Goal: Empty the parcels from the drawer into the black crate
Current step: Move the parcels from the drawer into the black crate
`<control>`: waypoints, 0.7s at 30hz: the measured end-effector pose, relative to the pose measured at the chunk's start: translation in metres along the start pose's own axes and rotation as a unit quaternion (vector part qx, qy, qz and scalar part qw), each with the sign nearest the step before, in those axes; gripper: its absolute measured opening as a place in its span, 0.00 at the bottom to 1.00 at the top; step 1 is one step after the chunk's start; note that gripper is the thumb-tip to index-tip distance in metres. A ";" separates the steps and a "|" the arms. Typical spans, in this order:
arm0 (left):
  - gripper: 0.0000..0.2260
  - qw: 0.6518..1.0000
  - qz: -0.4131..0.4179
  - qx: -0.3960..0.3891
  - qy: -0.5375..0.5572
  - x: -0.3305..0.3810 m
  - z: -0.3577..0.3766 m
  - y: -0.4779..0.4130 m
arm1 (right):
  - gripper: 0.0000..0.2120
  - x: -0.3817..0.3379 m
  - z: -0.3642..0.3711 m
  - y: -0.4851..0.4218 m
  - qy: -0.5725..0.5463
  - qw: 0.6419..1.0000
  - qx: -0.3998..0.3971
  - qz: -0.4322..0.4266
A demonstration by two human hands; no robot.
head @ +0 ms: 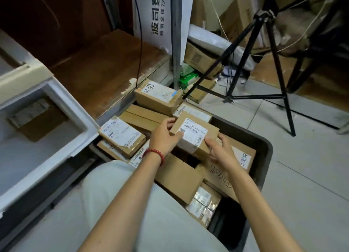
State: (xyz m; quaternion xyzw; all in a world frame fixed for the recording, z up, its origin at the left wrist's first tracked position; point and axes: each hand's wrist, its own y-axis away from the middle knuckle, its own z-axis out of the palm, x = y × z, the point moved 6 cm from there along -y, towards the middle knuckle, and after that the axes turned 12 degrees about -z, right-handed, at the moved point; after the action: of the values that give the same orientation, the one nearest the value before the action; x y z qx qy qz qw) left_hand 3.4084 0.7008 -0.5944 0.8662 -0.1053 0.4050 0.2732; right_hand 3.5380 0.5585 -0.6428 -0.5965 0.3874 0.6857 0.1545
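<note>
Hands: two, left hand [164, 136] and right hand [221, 153]. Black crate [264, 146]: one. Cardboard parcels [122, 135] piled in and over it: about twelve showing, overlap bars a firm count. Held parcel [194, 134]: one. White drawer [75, 110]: one. Black tripod [263, 17]: one. Red bead bracelet [154, 152]: one. Printed white sign [151, 15]: one.

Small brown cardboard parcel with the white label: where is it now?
Head view, centre: the left hand and right hand hold the parcel over the cardboard boxes piled in the black plastic crate.
</note>
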 end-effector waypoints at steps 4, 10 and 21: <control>0.19 0.998 -0.010 -0.012 -0.064 -0.007 0.006 -0.017 | 0.28 0.012 0.005 -0.008 0.034 0.999 0.021 0.023; 0.18 0.987 0.001 -0.021 -0.162 -0.017 0.011 -0.032 | 0.28 0.020 0.019 -0.026 0.085 0.996 0.015 0.021; 0.21 0.900 0.058 0.118 -0.415 -0.012 0.012 -0.035 | 0.35 0.027 0.045 -0.026 0.135 0.991 0.001 -0.015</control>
State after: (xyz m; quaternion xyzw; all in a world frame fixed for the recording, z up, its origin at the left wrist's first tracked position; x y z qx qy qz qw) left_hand 3.4231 0.7228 -0.6236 0.9740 -0.2103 0.0336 0.0770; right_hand 3.5182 0.6011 -0.6776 -0.6894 0.3964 0.5960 0.1113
